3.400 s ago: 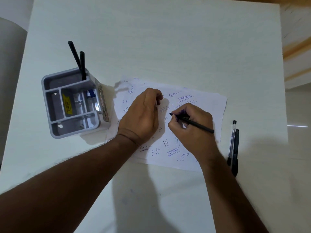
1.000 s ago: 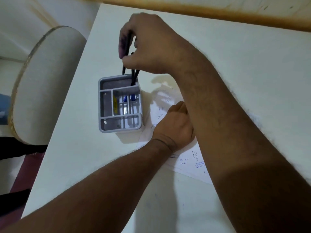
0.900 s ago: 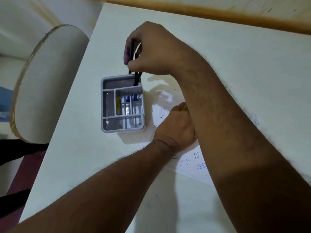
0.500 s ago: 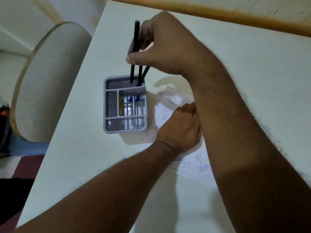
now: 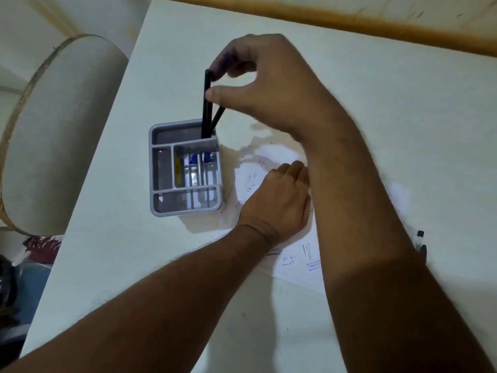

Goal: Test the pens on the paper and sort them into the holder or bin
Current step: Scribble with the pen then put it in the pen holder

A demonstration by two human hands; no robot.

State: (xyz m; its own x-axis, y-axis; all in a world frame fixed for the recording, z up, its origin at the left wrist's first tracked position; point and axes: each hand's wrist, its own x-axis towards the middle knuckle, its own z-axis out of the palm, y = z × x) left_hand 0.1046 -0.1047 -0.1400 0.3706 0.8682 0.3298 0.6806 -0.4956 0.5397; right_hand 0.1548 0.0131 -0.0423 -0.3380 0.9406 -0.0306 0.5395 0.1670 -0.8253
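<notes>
Head view: a pale table [image 5: 376,125] fills most of the frame, with a round padded seat [image 5: 53,135] off its edge at nine o'clock. Scribbled paper [image 5: 298,262] lies near the centre, and the left hand [image 5: 277,203] rests on it, palm down, fingers together. Touching the paper's nine o'clock edge stands a grey holder [image 5: 185,168]. At twelve o'clock of it, the right hand [image 5: 263,84] pinches an upright black pen [image 5: 206,109] whose lower end sits in the holder's far compartment beside another leaning pen [image 5: 218,117]. Two more pens [image 5: 421,244] peek out at three o'clock.
</notes>
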